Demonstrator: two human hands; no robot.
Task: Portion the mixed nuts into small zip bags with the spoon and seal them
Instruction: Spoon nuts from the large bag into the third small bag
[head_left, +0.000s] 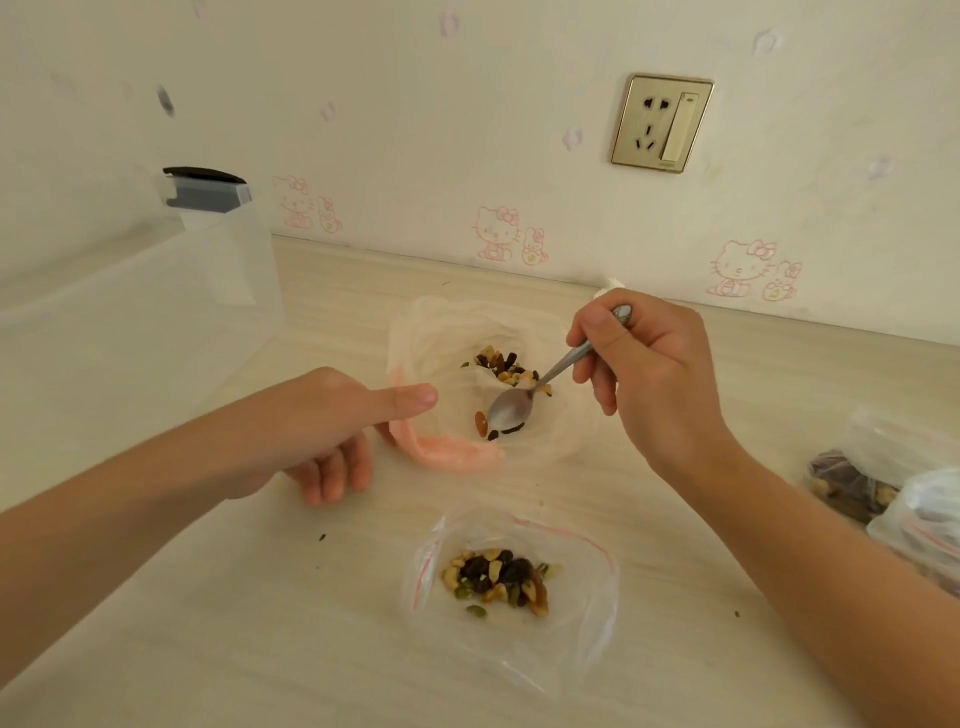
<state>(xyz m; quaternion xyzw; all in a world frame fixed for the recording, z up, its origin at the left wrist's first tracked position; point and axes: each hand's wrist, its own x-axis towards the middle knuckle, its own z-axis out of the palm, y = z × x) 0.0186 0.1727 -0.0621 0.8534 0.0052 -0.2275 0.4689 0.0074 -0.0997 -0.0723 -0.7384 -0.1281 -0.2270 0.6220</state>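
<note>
A large clear bag (447, 452) with a rolled pink rim lies open on the table, with a small pile of mixed nuts (506, 366) inside. My right hand (649, 374) grips a metal spoon (511, 408), its bowl down among the nuts in that bag. My left hand (332, 436) holds the bag's left rim, thumb over the edge and fingers curled under it. Nearer to me lies a small zip bag (587, 597) with a red seal line, open, holding a portion of nuts (498, 577).
Several filled small bags (883, 488) lie at the right edge. A translucent plastic box (140, 322) with a dark clip stands at the left. A wall with a power socket (662, 122) rises behind the table. Crumbs dot the tabletop.
</note>
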